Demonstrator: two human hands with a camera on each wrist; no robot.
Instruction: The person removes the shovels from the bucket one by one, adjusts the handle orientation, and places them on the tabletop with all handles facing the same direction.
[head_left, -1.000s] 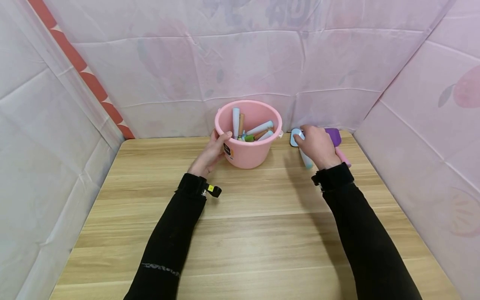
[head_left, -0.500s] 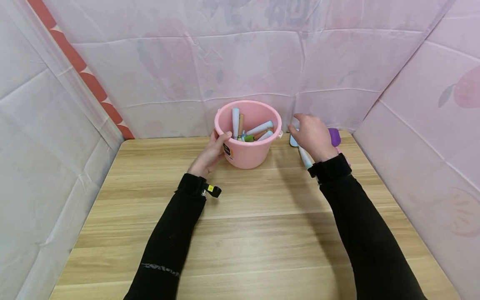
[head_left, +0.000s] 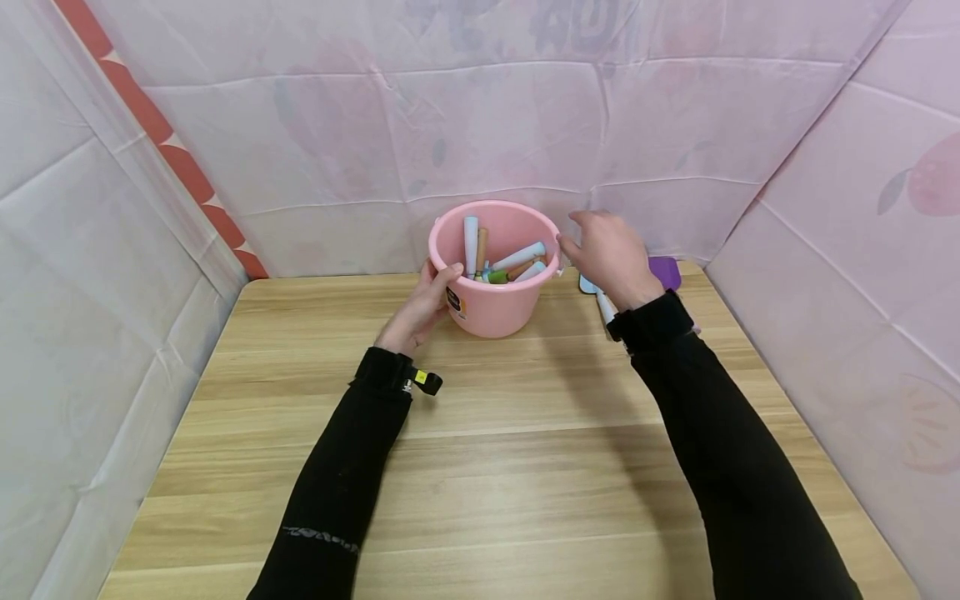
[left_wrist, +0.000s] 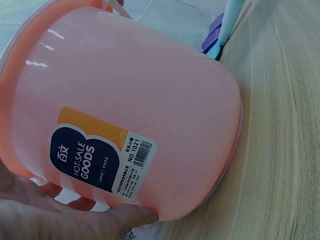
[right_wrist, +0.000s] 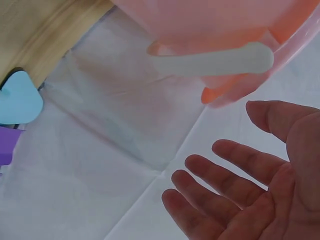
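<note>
A pink plastic bucket (head_left: 497,302) stands at the back of the wooden table (head_left: 495,450), with several coloured handled tools inside. My left hand (head_left: 422,306) holds the bucket's left side, thumb on the rim; the left wrist view shows fingers under the bucket (left_wrist: 130,120) beside its label. My right hand (head_left: 606,252) hovers empty, fingers spread, just right of the rim near the white handle (right_wrist: 215,61). A light blue spatula (head_left: 602,302) and a purple spatula (head_left: 666,272) lie on the table behind that hand.
Pink patterned cloth walls (head_left: 480,125) close in the table at the back and on both sides. A red-and-white strip (head_left: 161,133) runs down the left wall. The blue spatula head (right_wrist: 19,97) lies near the bucket's base.
My right hand let go of the light blue spatula on the table, rose, and moved left toward the bucket's rim. The left hand and bucket stayed put.
</note>
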